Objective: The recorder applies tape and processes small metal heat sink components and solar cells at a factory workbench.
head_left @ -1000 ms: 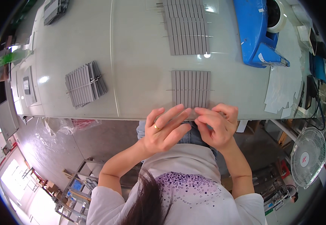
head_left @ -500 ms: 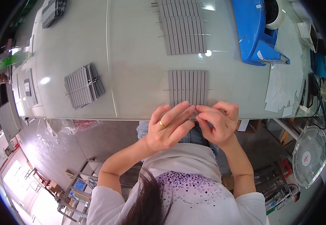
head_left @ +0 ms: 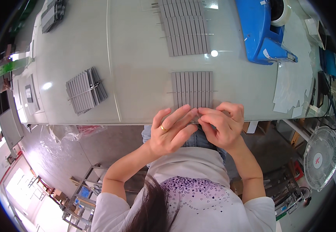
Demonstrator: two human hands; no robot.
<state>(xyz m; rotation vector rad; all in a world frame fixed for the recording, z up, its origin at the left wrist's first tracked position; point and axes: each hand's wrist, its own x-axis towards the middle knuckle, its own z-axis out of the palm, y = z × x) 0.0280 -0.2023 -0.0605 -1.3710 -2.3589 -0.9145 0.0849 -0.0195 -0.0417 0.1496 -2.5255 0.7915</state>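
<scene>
Glossy, pale tabletop (head_left: pixel 137 85) carries a grey, rectangular, slatted panel (head_left: pixel 192 86) directly beyond the fingers. Left hand (head_left: pixel 170 131): fingers spread. Right hand (head_left: pixel 226 127): fingers curled. Pinching cannot be determined.

Matt strips (head_left: pixel 192 83), shiny metal-looking wire (head_left: pixel 192 92), smooth glossy tabletop (head_left: pixel 137 58), smooth plastic dispenser (head_left: pixel 254 31), cloth shirt (head_left: pixel 202 201), polished metal ring (head_left: pixel 162 127)
</scene>
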